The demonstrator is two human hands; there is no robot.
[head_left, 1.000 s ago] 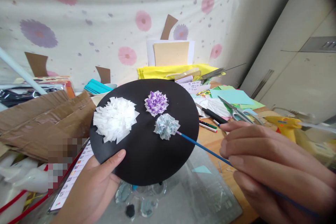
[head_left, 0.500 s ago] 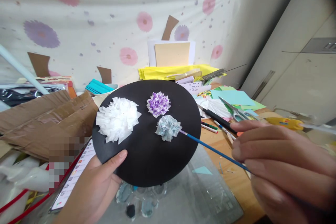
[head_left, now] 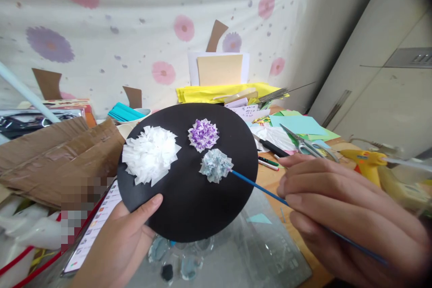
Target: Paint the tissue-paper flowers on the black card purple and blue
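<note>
My left hand (head_left: 135, 229) grips the lower left edge of a round black board (head_left: 189, 207), thumb on its face. The board is held up, tilted toward me. A large white tissue-paper flower (head_left: 151, 155) covers its left part. Near the top sits a small purple-and-white paper flower (head_left: 203, 135), and below that a grey-blue paper flower (head_left: 216, 165). My right hand (head_left: 337, 207) is closed around a thin blue paintbrush (head_left: 259, 187). The brush tip meets the right side of the grey-blue flower, its bristles hidden among the petals.
Below the board, a clear palette (head_left: 189, 265) with dark and grey-blue paint rests on a grey mat (head_left: 270, 252). At right lie scissors (head_left: 303, 146), coloured paper (head_left: 299, 124), markers (head_left: 268, 163) and a yellow glue gun (head_left: 366, 162). Brown cardboard (head_left: 57, 162) and a phone (head_left: 92, 229) are at left.
My right hand has moved left, pushing the brush tip deeper into the grey-blue flower. The board and my left hand have stayed nearly still.
</note>
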